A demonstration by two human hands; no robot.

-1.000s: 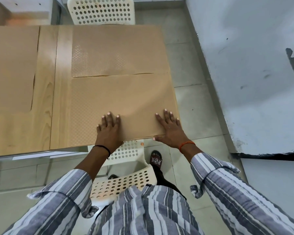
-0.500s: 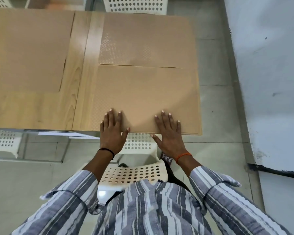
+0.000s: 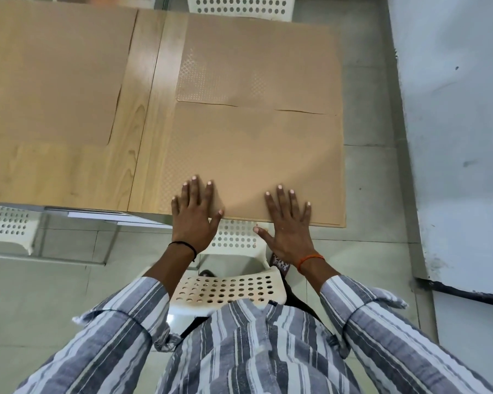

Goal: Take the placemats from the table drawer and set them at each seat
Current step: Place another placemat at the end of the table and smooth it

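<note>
I count 3 placemats on the wooden table (image 3: 143,143): near placemat (image 3: 254,160), far placemat (image 3: 256,58), left placemat (image 3: 52,69). My left hand (image 3: 195,217) and right hand (image 3: 289,223) press flat, fingers straight, on the near placemat's front edge, gripping nothing. 3 white perforated chairs show.

The scene was evenly and fairly brightly lit by soft, diffuse light. A pale sheen lay on the table (image 3: 143,89) along its bare wood strip, and it picked out the dotted texture of the far mat (image 3: 256,61). A soft, broad shadow fell across the near mat (image 3: 248,155) ahead of the hands, darkest near the right hand (image 3: 289,223). Focus was fair at the centre; the left hand (image 3: 195,214) and striped sleeves (image 3: 120,336) looked slightly smeared. Wide-angle distortion bent the table edges and the wall (image 3: 453,123) line outward towards the frame's sides.
</note>
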